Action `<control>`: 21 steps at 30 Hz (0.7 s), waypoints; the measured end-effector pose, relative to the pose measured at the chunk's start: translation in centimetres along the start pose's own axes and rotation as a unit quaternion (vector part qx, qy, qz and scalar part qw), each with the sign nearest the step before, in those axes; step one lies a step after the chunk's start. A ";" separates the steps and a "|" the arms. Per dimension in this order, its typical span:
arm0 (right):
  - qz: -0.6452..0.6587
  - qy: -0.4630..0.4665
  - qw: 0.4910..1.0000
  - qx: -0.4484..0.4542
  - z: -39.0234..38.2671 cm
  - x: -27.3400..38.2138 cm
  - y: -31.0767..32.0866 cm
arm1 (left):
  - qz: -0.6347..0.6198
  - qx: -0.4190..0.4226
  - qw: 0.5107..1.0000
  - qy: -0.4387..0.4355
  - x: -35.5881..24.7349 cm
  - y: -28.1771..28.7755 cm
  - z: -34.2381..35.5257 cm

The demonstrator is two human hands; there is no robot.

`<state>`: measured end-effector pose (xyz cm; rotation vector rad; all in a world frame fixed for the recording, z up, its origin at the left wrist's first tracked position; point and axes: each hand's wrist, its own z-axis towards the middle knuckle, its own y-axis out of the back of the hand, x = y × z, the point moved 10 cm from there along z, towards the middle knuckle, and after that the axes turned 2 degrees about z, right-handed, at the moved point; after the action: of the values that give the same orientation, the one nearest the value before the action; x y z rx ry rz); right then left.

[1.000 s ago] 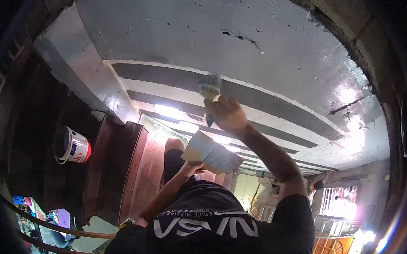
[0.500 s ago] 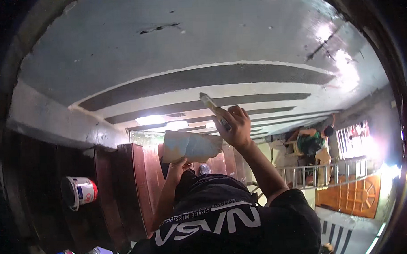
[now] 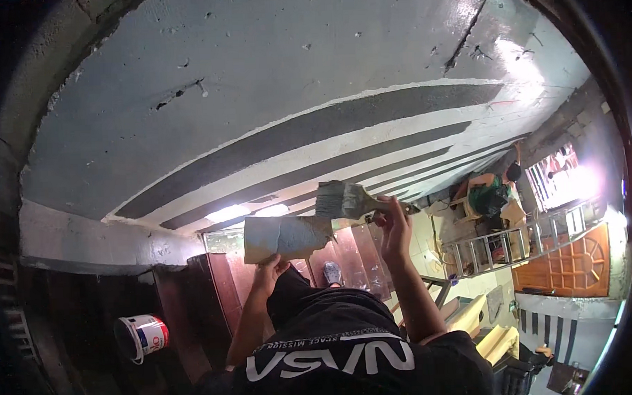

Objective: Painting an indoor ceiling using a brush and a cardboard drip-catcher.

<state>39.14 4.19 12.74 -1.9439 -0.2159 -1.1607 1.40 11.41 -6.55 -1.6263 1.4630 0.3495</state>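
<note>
Nearest the viewer, below the board, is the wearer's black shirt [image 3: 314, 337] with white lettering. The board [image 3: 282, 238], a flat piece with pale grey paint over tan, lies with its long axis roughly level, running left to right. The left grip [image 3: 270, 272] is closed on its lower edge, thumb on the face; the fingers beneath are hidden. At the board's upper right corner is the paintbrush [image 3: 356, 201]. Its long axis is nearly level, the handle end slightly lower; the grey-coated bristles point left, and their lower edge overlaps the corner in view, whether in contact cannot be told. To the right of the board, the right grip [image 3: 393, 224] is closed around the brush handle, with thumb and fingers pressed together. Below and left of the board, a white and red bucket [image 3: 143, 337] lies along dark brown steps [image 3: 184, 313]. Above the board spreads a grey wall [image 3: 256, 67] with dark stripes [image 3: 314, 131]. Farther off, to the board's right, are a metal ladder [image 3: 488, 251], a person in green [image 3: 486, 195] and an orange-brown door [image 3: 569, 262].
</note>
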 end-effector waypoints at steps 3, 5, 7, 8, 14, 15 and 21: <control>0.081 -0.063 0.995 0.007 -0.2 -1.6 1.1 | 0.031 -0.015 0.999 -0.009 -1.0 -0.4 0.6; 0.113 -0.107 0.987 -0.030 -0.1 -2.6 2.2 | 0.043 -0.021 0.999 -0.007 -1.5 -0.8 1.1; 0.130 -0.129 0.983 -0.012 0.2 -2.8 2.1 | 0.021 0.004 1.000 -0.017 -1.9 -2.1 0.9; 0.135 -0.134 0.982 0.000 0.3 -2.6 2.0 | 0.034 0.017 0.999 -0.032 -2.3 -2.8 0.7; 0.129 -0.098 0.985 0.056 0.1 -0.8 1.2 | 0.067 0.018 0.998 -0.012 -1.5 -5.8 0.7; 0.097 -0.082 0.990 0.066 -0.3 -0.5 1.2 | 0.077 0.043 0.996 -0.026 -1.7 -6.6 0.8; 0.070 -0.113 0.991 0.031 -2.0 -1.5 3.4 | 0.044 0.037 0.998 -0.025 -1.0 -6.8 0.8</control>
<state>38.80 0.92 10.02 -2.0014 -0.2284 -0.8330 7.53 11.99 -3.42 -1.4871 1.4964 0.3785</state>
